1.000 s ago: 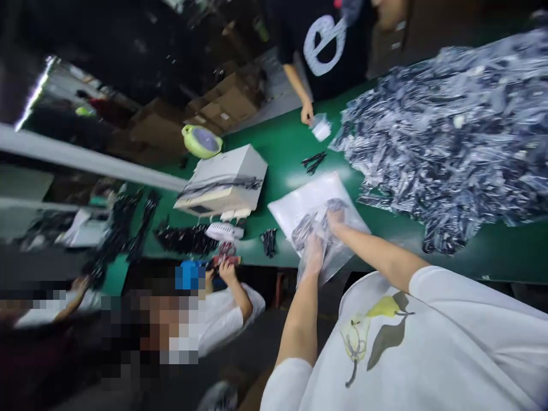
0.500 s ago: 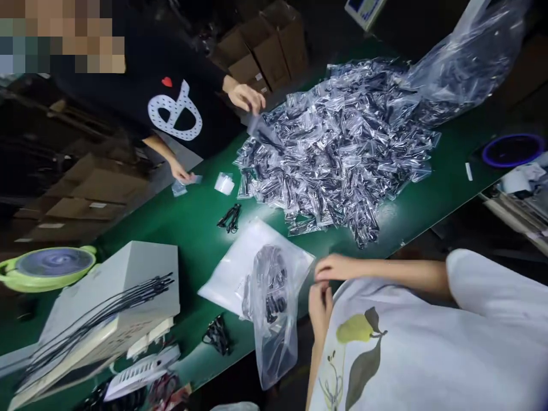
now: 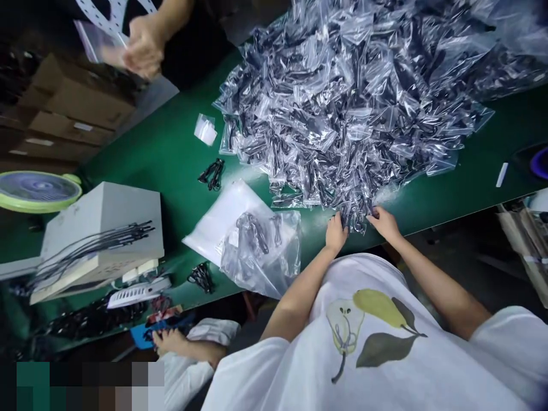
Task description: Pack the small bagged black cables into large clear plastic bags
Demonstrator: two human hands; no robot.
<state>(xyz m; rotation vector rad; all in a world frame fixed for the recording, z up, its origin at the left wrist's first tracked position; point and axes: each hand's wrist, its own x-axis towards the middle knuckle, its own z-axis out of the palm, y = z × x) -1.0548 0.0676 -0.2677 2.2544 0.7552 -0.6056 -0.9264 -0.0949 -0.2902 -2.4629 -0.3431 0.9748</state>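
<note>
A large heap of small clear bags with black cables (image 3: 355, 97) covers the green table (image 3: 171, 154). My left hand (image 3: 335, 233) and my right hand (image 3: 384, 221) both rest at the heap's near edge, fingers curled on bags there. To the left lies a bigger clear bag (image 3: 261, 251) with several cable packs inside, on a white sheet (image 3: 222, 217).
A white machine (image 3: 103, 228) with black cables on top stands at the left, a green fan (image 3: 38, 191) behind it. Loose black cables (image 3: 212, 173) and a small bag (image 3: 205, 129) lie on the table. Another person's hands (image 3: 143, 48) hold a bag at the far side. Someone's hand (image 3: 169, 341) shows below.
The view swung to the right. Both my hands let go of the bigger bag and moved right to the near edge of the heap. The bigger bag now lies on the table.
</note>
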